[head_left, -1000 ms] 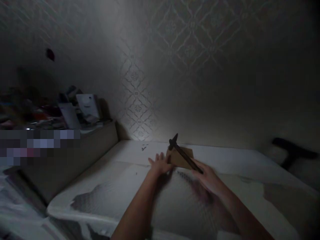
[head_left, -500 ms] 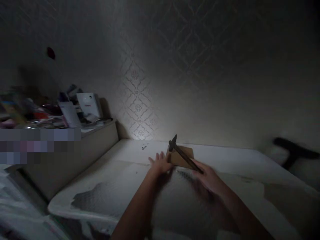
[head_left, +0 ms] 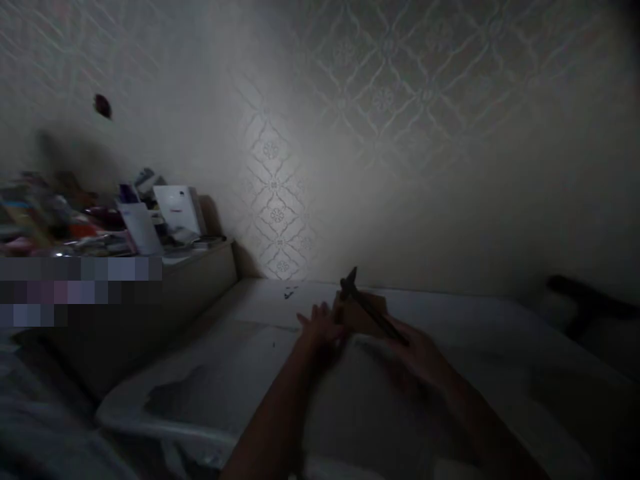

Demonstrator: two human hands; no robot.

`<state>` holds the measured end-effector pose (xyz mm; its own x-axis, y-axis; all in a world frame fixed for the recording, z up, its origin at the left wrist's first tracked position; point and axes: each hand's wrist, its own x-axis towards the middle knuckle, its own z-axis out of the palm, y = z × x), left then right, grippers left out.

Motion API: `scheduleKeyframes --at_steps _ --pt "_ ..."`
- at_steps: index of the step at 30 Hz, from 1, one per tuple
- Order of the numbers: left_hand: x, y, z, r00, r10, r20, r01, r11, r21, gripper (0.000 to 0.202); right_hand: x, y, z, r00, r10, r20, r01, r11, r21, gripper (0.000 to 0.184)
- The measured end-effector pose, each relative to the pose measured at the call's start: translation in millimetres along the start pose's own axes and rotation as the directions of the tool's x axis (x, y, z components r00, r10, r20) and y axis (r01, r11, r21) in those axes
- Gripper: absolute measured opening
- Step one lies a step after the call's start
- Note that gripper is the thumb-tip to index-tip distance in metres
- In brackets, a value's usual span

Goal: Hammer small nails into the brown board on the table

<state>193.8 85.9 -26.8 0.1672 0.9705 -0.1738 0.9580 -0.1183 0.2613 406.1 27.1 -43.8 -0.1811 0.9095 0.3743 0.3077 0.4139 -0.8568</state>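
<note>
My right hand (head_left: 415, 350) is wrapped round the handle of a hammer (head_left: 371, 311). The dark hammer head points up and to the left, over the left part of a flat brown board (head_left: 361, 323). Against the board's left edge lies my left hand (head_left: 320, 327), fingers spread, with its thumb side touching the board. Whether anything small sits under that thumb cannot be made out in the dim light. Both rest over a white table (head_left: 260, 303) with a worn, patchy top.
Small dark bits (head_left: 290, 292) lie on the table's far left part. A cabinet (head_left: 200, 293) on the left bears a white box (head_left: 179, 208) and much clutter. The patterned wall (head_left: 430, 220) rises behind the table. A dark T-shaped object (head_left: 590, 300) stands at right.
The table and my hands look darker now, while the upper wall is brighter. The hammer head has shifted very slightly to the right; my left hand has stayed in place.
</note>
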Motion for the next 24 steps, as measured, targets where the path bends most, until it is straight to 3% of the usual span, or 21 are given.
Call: scheduleKeyframes --at_steps 17,24 --pt "2.7 -1.5 1.5 1.000 0.005 -0.006 -0.005 1.000 0.001 0.072 -0.6 -3.1 -1.3 0.998 0.045 0.033 -0.045 0.999 0.016 0.049" --pt "-0.4 0.3 -1.8 1.000 0.003 0.013 -0.003 1.000 0.002 0.071 -1.2 -1.6 -1.3 0.999 0.001 0.044 -0.002 1.000 0.012 0.047"
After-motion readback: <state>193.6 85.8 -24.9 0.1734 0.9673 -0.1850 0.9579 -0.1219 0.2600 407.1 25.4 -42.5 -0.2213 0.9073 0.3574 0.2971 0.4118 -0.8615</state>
